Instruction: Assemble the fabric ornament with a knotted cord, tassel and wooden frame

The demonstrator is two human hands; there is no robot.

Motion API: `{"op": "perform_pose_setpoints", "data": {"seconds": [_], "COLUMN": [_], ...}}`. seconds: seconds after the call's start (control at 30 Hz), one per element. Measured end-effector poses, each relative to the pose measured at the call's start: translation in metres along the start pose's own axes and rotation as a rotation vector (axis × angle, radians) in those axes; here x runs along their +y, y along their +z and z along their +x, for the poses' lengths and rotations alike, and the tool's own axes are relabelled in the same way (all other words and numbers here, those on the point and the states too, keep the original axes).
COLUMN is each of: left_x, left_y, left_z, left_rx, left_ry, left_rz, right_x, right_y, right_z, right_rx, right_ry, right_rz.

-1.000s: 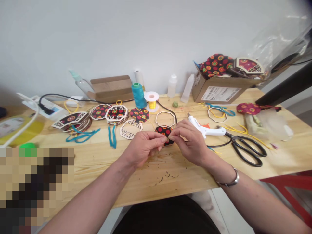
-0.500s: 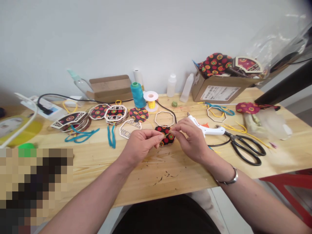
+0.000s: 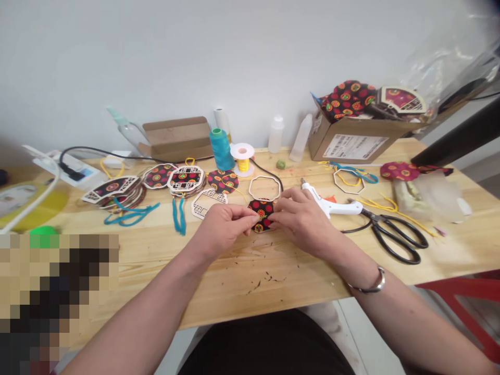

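Left hand (image 3: 225, 225) pinches thin strip (image 3: 263, 217) — long axis running left-right

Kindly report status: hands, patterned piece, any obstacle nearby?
Left hand pinching, apparently thin strip. Right hand at right edge of dark patterned piece, on table. White glue gun beside right hand.

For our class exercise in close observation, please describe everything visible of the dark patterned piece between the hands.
The dark patterned piece looks like black fabric with round red, orange and green motifs and a thin pale lower edge. It lies on the wooden table, just nearer the wearer than a pale open frame. The left hand and right hand partly hide its sides; whether their fingertips touch it is unclear.
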State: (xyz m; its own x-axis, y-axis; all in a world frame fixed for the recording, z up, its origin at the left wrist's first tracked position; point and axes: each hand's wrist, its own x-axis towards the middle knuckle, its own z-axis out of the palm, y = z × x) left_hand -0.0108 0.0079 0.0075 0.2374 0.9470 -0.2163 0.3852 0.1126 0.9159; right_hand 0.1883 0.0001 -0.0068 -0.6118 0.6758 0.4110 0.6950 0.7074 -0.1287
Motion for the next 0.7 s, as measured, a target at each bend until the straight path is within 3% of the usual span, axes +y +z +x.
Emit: {"op": "perform_pose_setpoints", "data": {"seconds": [0.27, 0.7], "left_x": [-0.0007, -0.0020], "left_y": [0.0012, 0.0006], "left_z": [-0.0003, -0.0005], "left_rx": [0.001, -0.046], "left_ry": [0.007, 0.050], "left_rz": [0.069, 0.083], "right_x": [0.0033, -0.0002], "right_y": [0.0009, 0.0068], "right_z": [-0.0007, 0.0001], "right_rx": [-0.096, -0.119], "right_ry": [-0.098, -0.064], "right_rz": [-0.042, 0.013]}}
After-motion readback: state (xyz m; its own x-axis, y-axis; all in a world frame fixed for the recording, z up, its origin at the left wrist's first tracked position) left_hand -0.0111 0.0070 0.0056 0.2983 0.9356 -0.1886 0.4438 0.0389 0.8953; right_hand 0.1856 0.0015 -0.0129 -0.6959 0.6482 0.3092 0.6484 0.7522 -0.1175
